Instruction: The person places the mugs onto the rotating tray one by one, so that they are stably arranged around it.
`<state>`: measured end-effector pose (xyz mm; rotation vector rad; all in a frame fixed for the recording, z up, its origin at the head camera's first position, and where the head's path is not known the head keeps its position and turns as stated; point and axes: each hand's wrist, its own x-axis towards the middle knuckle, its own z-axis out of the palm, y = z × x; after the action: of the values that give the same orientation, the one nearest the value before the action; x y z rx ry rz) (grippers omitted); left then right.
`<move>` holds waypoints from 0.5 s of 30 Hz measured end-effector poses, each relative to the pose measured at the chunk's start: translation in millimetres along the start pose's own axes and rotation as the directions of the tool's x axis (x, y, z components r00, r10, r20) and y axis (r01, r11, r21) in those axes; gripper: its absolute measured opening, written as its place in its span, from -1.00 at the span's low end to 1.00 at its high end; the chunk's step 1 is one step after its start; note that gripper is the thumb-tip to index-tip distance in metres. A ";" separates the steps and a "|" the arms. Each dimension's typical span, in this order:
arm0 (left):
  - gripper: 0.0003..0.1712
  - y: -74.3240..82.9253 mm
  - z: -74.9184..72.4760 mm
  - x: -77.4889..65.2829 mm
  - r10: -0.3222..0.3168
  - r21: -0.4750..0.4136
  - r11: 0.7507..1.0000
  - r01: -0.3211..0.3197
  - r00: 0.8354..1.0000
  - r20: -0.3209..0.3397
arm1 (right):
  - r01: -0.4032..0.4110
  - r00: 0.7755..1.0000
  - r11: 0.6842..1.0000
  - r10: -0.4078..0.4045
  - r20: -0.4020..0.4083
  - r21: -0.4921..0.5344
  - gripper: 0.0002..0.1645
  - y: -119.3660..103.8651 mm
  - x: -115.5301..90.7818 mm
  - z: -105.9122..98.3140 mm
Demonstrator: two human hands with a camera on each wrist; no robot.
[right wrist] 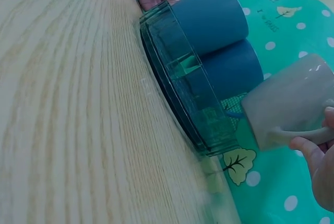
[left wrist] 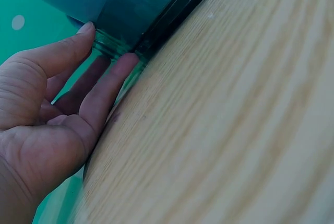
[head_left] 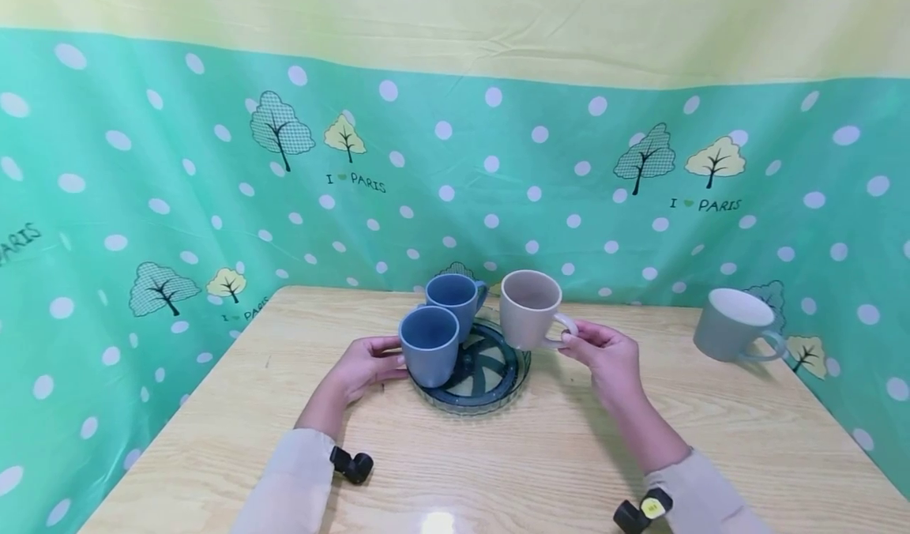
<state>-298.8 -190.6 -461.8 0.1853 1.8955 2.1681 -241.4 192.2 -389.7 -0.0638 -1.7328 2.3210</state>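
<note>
Gripped the looped handle of a pale pinkish-grey ceramic mug (head_left: 522,314) in the right hand (head_left: 606,352), with thumb and fingers closed narrowly on it. Held that mug upright or nearly so in the air, over the right part of a round dark teal see-through tray (head_left: 469,400) with a fluted rim, and apart from it in the right wrist view. Set the left hand (head_left: 366,368) at the tray's left edge, with fingers relaxed and slightly bent, thumb spread from them, and fingertips against the outer wall. Could not tell whether the thumb also touched the mug nearest it. Saw, standing on the tray, a smooth grey-blue mug (head_left: 430,351) at the front left and a darker blue mug (head_left: 452,301) just behind, with handle turned right. Found a grey-green mug (head_left: 727,329) well apart, near the right rear corner of the light wood-grain table (head_left: 455,459), also with handle to the right. Noted behind everything a green-and-yellow cloth (head_left: 512,147) printed with pale dots and trees. Wore pale long sleeves (head_left: 287,483).
</note>
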 end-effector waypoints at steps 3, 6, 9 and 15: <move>-0.40 0.0 0.1 -0.6 -0.009 0.008 1.000 0.009 1.000 -0.008 | -0.022 1.000 0.999 0.022 0.009 -0.024 -0.79 0.9 1.5 3.3; -0.40 -0.1 -0.2 -1.1 -0.009 0.014 1.000 0.009 1.000 -0.006 | -0.040 0.999 0.997 0.041 0.017 -0.059 -0.79 2.0 2.6 6.6; -0.41 0.1 -0.2 -1.6 -0.009 0.016 1.000 0.009 1.000 -0.009 | -0.054 0.998 0.995 0.056 0.024 -0.083 -0.77 2.6 3.6 10.0; -0.41 0.6 0.3 -1.8 -0.001 0.025 1.000 0.001 1.000 0.005 | -0.093 0.995 0.992 0.096 0.031 -0.090 -0.72 4.0 7.8 17.4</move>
<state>-297.0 -190.9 -461.0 0.1944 1.9202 2.1423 -252.8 176.5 -387.6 -0.1247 -1.8884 2.3229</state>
